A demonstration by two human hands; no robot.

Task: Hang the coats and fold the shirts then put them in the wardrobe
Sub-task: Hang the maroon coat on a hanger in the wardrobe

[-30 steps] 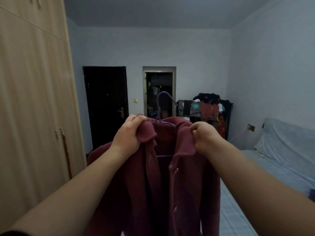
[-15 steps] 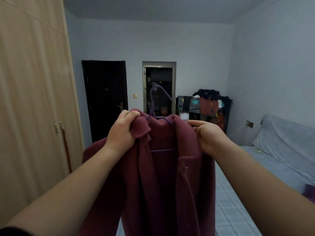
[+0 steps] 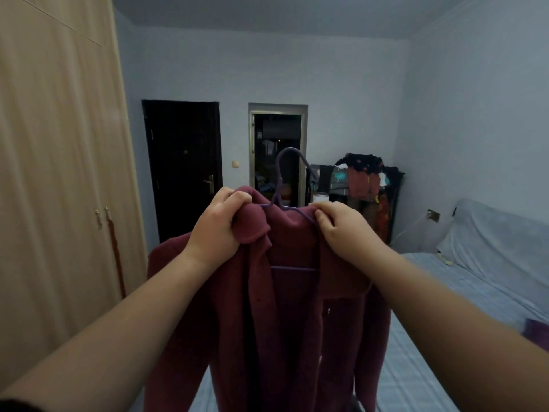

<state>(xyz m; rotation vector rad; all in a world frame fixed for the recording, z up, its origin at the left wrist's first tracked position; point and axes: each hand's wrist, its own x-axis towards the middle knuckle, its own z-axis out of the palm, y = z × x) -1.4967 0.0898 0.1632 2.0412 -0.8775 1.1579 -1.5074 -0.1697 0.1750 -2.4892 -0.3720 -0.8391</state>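
A maroon coat (image 3: 285, 307) hangs on a purple hanger (image 3: 285, 185) and is held up at chest height in front of the person, between the wardrobe and the bed. The hanger's hook stands upright above the collar; its lower bar shows inside the open front of the coat.

The left hand (image 3: 218, 226) grips a bunched fold of the coat's collar and shoulder, fingers curled over the fabric. The right hand (image 3: 341, 227) pinches the coat's other shoulder where it lies over the hanger's arm, thumb and fingertips closed on the fabric.

The wardrobe (image 3: 59, 173) stands at the left with its doors closed. The bed (image 3: 445, 307), under a pale blue cover, lies at the right, below and behind the coat. A rack heaped with clothes (image 3: 368, 176) stands against the far wall, beside an open doorway (image 3: 277, 153) and a dark door (image 3: 182, 168).
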